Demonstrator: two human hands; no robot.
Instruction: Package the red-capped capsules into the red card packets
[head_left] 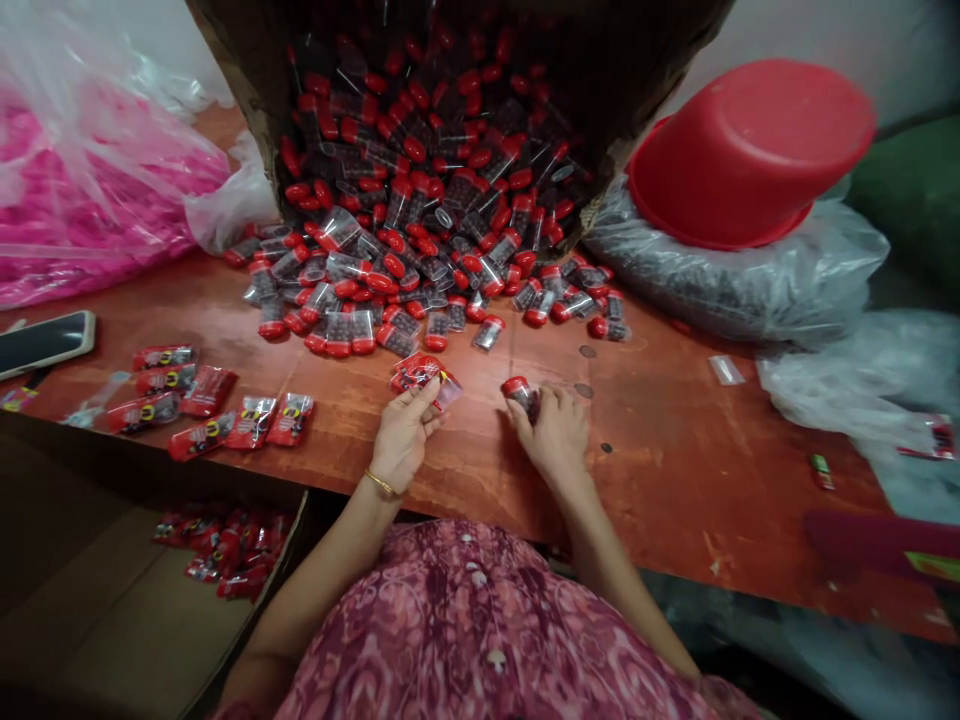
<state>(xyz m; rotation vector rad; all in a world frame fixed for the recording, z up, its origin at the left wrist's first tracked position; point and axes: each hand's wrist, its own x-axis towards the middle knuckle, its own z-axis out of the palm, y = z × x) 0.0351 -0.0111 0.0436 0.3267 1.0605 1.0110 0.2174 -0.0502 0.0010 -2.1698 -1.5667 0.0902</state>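
Observation:
My left hand (402, 428) pinches a red printed plastic packet (447, 392) near the table's front. Beside its fingertips lie more flat red packets (411, 372); how many are in the grip I cannot tell. A short way to the right, my right hand (556, 428) is closed around a small clear container with a red cap (517, 388), dark contents showing through. Its cap end points away from me. Beyond both hands, a heap of the same red-capped containers (420, 240) spills out of a large cardboard box (247, 90) lying on its side.
Several filled red packets (251, 422) lie left, near a phone (49, 342). Below the edge, an open carton (90, 590) holds more packets. A pink-filled bag (82, 190) stands at the left. On the right, a red tub (750, 150) sits upside down on a plastic bag (720, 285).

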